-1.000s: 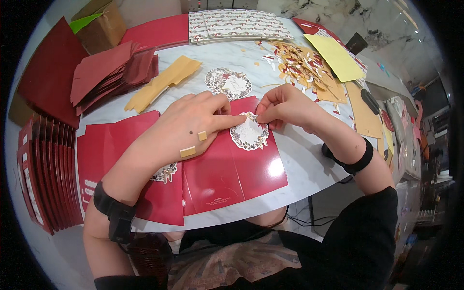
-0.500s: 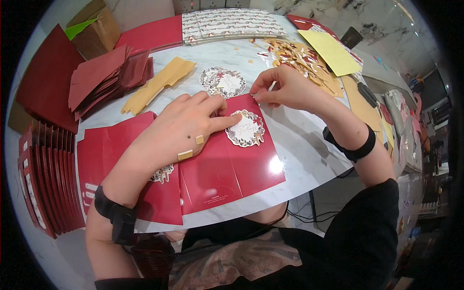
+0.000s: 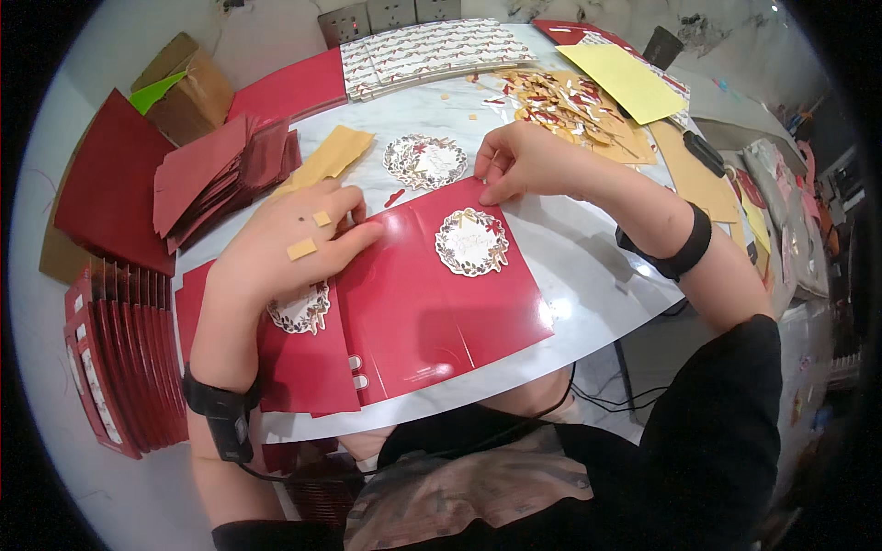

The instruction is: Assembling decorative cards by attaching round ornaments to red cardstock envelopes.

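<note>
On the bench point(image 3: 597, 275), a wreath cutout point(image 3: 471, 242) lies on the red sheet point(image 3: 404, 303). The left hand point(image 3: 276, 225) is loosely curled, seemingly empty; the right hand point(image 3: 525, 163), nearly pinched, meets the sheet's far corner, its grip unclear.

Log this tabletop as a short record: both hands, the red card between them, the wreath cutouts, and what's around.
left hand: fingers apart, one fingertip over the red card's left part
right hand: at the card's top edge; grip unclear
cutout on card: round wreath, upper right
left-side cutout: partly hidden by the left hand
far cutouts: overlapping group beyond the card
far right: paper scraps, yellow sheet
far edge: patterned sheets
far left: cardboard box
</note>
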Motion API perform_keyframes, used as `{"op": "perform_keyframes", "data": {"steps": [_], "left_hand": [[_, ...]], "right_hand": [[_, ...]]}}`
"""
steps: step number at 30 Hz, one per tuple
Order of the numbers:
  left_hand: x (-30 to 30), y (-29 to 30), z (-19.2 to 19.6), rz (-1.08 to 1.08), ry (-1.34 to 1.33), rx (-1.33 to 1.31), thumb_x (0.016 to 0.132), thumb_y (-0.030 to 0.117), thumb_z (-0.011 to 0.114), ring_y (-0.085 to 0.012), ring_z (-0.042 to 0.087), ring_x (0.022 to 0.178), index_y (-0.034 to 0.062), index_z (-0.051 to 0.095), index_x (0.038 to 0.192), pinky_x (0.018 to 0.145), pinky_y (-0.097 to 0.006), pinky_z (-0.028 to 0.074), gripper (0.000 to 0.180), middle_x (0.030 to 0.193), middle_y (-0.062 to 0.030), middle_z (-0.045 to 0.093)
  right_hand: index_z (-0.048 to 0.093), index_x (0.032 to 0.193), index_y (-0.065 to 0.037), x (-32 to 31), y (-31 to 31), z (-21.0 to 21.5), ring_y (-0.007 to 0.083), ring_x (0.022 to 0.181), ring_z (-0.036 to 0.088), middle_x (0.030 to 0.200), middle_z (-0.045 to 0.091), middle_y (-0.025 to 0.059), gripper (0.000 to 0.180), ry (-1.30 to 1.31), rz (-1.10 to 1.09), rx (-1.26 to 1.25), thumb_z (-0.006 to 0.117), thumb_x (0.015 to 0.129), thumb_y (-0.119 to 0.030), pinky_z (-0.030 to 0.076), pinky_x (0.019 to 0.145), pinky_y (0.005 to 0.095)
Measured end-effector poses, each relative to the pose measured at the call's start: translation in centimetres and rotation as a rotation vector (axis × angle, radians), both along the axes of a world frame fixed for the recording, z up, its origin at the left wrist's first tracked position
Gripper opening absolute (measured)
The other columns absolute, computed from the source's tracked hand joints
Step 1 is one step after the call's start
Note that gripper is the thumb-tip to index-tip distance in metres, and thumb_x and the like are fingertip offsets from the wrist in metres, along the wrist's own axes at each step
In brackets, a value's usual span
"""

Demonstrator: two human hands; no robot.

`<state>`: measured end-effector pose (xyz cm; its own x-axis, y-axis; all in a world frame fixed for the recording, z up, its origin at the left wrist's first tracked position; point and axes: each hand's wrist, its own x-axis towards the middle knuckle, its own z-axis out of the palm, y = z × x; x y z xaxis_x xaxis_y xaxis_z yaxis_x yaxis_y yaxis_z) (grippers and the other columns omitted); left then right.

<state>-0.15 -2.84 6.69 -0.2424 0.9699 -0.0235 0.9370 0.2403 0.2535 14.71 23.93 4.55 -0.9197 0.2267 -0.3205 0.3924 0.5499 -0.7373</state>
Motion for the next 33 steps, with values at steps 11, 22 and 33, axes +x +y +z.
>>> {"op": "perform_keyframes", "data": {"steps": [11,22,33], "left_hand": [[-1.3,-0.2,2.2,0.108,-0.080,-0.240,0.087,0.039,0.076,-0.0295,0.067,0.074,-0.0002,0.065,0.085,0.070,-0.038,0.052,0.041,0.077,-0.0160,0.068],[-2.6,-1.8,4.4,0.271,-0.274,-0.275,0.097,0.034,0.069,-0.0138,0.059,0.070,0.0002,0.065,0.096,0.066,-0.031,0.047,0.034,0.077,-0.0067,0.062],[-2.5,-2.8,6.2,0.308,-0.370,-0.208,0.101,0.028,0.063,-0.0081,0.052,0.072,0.0015,0.064,0.097,0.065,-0.027,0.043,0.026,0.079,-0.0004,0.056]], "right_hand": [[0.071,0.093,-0.003,0.0,-0.2,0.8,0.0092,0.074,0.064,0.082,0.069,0.0029,0.011,-0.044,-0.053,-0.241,0.078,0.087,-0.008,0.050,0.066,0.0225],[0.071,0.097,0.002,0.6,-1.5,1.5,0.0139,0.075,0.071,0.086,0.071,0.0077,0.013,0.035,0.005,-0.167,0.068,0.095,-0.010,0.060,0.067,0.0268],[0.070,0.092,0.007,-4.2,-7.6,1.2,0.0163,0.060,0.073,0.070,0.072,0.0122,0.018,0.143,0.122,-0.086,0.067,0.096,-0.011,0.059,0.056,0.0299]]}}
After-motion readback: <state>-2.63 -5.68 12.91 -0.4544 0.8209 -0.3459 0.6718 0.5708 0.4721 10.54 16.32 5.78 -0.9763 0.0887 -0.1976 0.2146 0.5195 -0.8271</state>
